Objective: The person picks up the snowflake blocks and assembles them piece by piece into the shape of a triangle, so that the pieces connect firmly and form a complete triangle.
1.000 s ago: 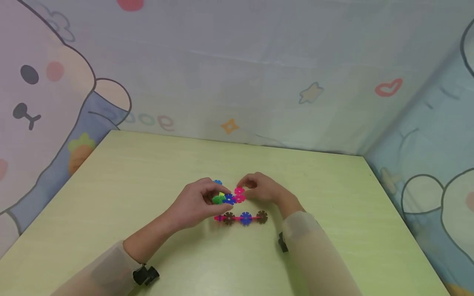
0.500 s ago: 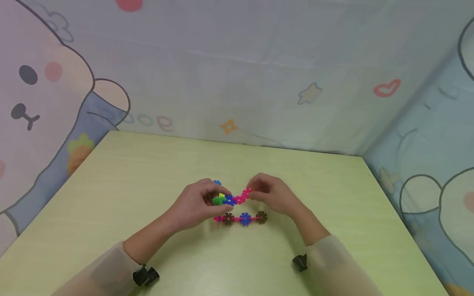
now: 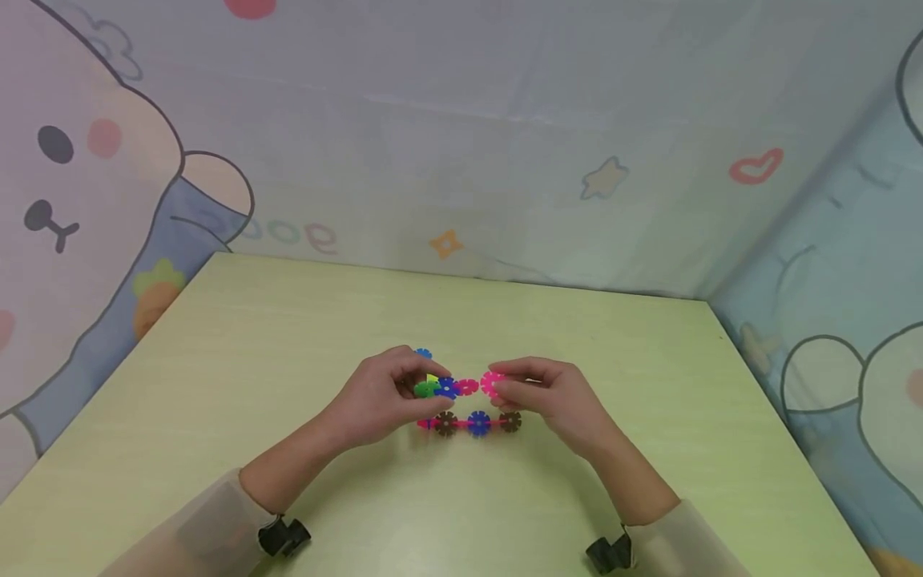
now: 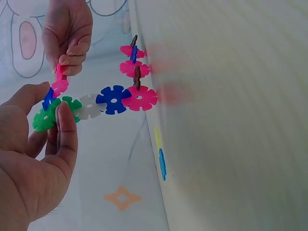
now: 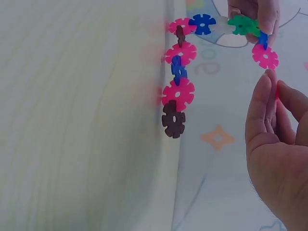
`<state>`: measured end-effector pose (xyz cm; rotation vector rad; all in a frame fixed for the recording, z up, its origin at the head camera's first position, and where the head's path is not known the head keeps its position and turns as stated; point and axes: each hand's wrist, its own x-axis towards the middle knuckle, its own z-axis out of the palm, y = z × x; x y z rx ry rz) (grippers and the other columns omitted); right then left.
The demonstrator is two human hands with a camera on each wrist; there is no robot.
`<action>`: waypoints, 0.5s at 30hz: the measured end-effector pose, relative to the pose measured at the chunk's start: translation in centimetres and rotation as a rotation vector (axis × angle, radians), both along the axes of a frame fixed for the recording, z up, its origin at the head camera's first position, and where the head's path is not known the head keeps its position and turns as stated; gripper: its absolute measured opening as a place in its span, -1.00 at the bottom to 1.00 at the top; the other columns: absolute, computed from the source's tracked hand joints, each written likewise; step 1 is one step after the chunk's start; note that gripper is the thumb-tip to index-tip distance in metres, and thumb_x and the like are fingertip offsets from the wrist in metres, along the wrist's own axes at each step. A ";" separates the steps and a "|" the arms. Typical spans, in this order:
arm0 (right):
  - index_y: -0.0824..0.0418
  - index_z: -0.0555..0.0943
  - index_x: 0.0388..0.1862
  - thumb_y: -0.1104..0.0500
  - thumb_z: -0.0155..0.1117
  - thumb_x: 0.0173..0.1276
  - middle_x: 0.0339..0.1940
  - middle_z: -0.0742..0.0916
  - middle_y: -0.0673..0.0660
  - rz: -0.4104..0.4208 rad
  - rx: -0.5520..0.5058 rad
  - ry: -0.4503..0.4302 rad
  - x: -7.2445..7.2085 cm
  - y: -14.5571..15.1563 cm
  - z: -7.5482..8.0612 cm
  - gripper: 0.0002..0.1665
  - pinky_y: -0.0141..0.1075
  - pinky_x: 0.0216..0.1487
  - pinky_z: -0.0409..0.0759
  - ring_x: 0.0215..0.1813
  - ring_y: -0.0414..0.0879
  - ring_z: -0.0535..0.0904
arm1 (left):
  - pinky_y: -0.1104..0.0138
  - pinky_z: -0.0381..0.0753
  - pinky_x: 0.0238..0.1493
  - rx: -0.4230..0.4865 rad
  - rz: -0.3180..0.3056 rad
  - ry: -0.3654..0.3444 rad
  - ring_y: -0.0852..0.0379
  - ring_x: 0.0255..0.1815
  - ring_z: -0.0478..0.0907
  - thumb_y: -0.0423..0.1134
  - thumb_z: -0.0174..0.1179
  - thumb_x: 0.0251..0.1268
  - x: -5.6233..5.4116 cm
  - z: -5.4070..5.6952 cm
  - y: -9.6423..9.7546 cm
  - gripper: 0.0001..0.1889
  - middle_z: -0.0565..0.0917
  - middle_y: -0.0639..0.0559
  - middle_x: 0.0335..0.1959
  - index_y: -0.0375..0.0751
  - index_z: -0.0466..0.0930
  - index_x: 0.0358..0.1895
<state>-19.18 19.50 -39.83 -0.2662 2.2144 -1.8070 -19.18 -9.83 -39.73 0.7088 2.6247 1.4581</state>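
Observation:
My left hand pinches a chain of slotted snowflake discs by its green discs and the dark blue disc beside them. A pink disc ends this stretch. To its right, my right hand pinches another pink disc between thumb and fingers; it stands edge-on in the right wrist view, close to the end disc. From the green discs the chain bends through a clear disc and a blue one into a row of pink discs alternating with brown and blue discs.
Behind my left hand, a light blue disc and a yellow disc show on the pale table. A printed cloth hangs along the table's back edge and right side.
My right hand has moved right and toward the person, turning its pink disc from above the chain's end disc to the right of it. The left hand has stayed in place.

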 end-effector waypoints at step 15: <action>0.13 0.76 0.34 0.05 0.54 0.50 0.13 0.89 0.13 0.007 0.022 -0.071 0.1 -0.5 -0.1 -0.51 -0.22 0.24 0.80 0.11 0.05 0.89 | 0.38 0.67 -0.22 0.006 -0.009 0.002 0.12 -0.26 0.60 -0.15 0.61 0.31 0.0 0.1 0.0 -0.73 0.60 0.07 -0.26 0.06 0.86 0.05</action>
